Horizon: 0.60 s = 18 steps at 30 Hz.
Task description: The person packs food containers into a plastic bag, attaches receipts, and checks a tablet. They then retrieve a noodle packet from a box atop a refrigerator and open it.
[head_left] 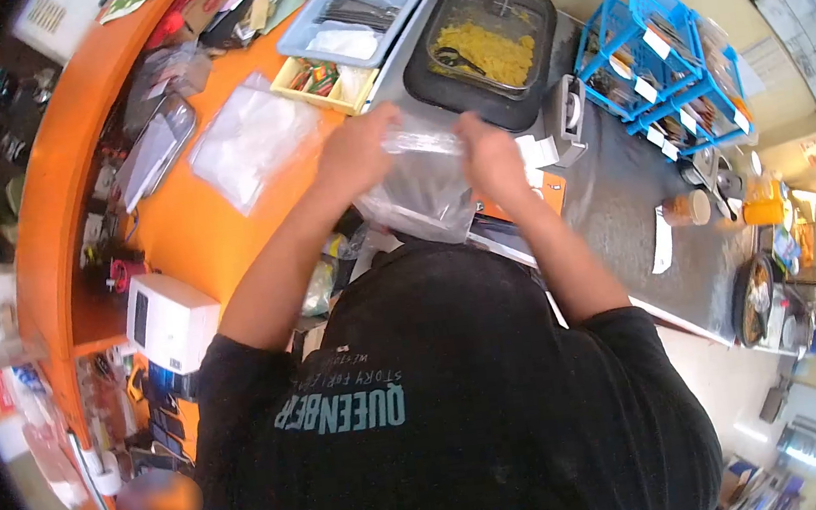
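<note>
Both my hands hold one clear plastic bag [421, 193] by its top edge, in front of my chest. My left hand [356, 150] pinches the left side of the bag's mouth. My right hand [490, 157] grips the right side. The bag hangs down between them and looks empty. Just beyond my hands stands a black container [428, 76] with yellow food [488, 49] and a dark utensil in it.
A pile of clear bags [249, 140] lies on the orange counter [174, 231] to the left. A yellow box of sachets [326, 78], a grey cutlery tray [361, 3], a blue wire rack [663, 60], a tape dispenser [568, 116] and a white machine [169, 322] surround me.
</note>
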### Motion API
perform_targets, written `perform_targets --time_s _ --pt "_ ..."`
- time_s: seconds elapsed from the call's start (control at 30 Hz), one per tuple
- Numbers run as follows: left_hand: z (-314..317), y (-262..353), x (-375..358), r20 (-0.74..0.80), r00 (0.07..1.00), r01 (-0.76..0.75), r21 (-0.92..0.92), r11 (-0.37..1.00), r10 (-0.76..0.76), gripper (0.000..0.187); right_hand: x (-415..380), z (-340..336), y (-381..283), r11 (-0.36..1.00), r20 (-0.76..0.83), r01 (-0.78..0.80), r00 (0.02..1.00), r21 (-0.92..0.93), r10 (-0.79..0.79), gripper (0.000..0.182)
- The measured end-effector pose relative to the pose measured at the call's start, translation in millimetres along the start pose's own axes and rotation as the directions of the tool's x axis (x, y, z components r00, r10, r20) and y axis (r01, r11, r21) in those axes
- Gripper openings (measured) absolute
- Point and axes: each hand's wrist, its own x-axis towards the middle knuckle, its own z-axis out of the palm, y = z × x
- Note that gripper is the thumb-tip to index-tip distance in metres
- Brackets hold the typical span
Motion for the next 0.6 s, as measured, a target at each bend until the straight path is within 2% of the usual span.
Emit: perform_targets --time_s 0.07,0.1,0.17,0.2,0.23,0.27,0.3,0.37,0.4,0.47,0.5,0.57,0.6 --pt "-9 -46 8 -0.039 0.999 -0.015 0.251 0.968 0.025 0.026 2 -36 22 1.000 -0.162 0.008 0.987 -0.001 -0.008 0.031" --pt "-11 -66 12 0.039 0.999 -0.006 0.219 0.976 -0.002 0.026 0 -54 25 0.981 -0.034 -0.185 0.982 -0.051 0.183 0.037" --pt "2 -75 15 0.119 0.989 -0.082 -0.069 0.994 0.090 0.027 -9 -68 4 0.998 -0.218 0.021 0.976 -0.052 -0.032 0.038" --pt "4 -76 19 0.142 0.979 -0.113 -0.211 0.971 0.145 0.028 -9 -76 -10 0.989 -0.310 0.130 0.939 -0.072 -0.146 0.039" --pt "6 -62 20 0.139 0.989 0.000 -0.392 0.920 0.059 0.028 -8 -81 -35 0.958 -0.318 0.283 0.914 0.051 -0.253 0.041" --pt "7 -36 15 0.155 0.987 0.113 -0.556 0.823 -0.030 0.029 -10 -64 -47 0.896 -0.352 0.402 0.879 0.187 -0.321 0.033" --pt "8 -19 9 0.190 0.975 0.217 -0.694 0.686 -0.117 0.029 -15 -49 -61 0.898 -0.078 0.188 0.982 0.398 -0.170 0.026" --pt "3 -8 1 0.231 0.963 0.270 -0.835 0.480 -0.139 0.029 -11 11 -47 0.983 0.171 0.098 0.977 0.155 -0.124 0.023" --pt "1 -6 -1 0.251 0.957 0.288 -0.885 0.366 -0.146 0.029 -14 37 -30 0.995 0.238 0.064 0.968 0.078 -0.081 0.024" --pt "-7 -30 -8 0.136 0.990 0.111 -0.658 0.744 -0.028 0.031 -18 74 -7 0.996 0.370 0.026 0.929 -0.083 0.007 0.026" --pt "-13 -44 -14 0.094 0.995 0.011 -0.487 0.873 0.040 0.033 -23 73 -8 0.977 0.389 0.145 0.918 -0.153 -0.075 0.027" --pt "-52 -37 -29 0.078 0.997 0.010 -0.112 0.994 -0.001 0.035 -39 68 -16 0.889 0.436 0.367 0.871 -0.273 -0.226 0.030" --pt "-67 -35 -33 0.069 0.997 0.011 0.085 0.996 -0.017 0.036 -32 59 -25 0.903 0.536 0.347 0.828 -0.254 -0.167 0.030"
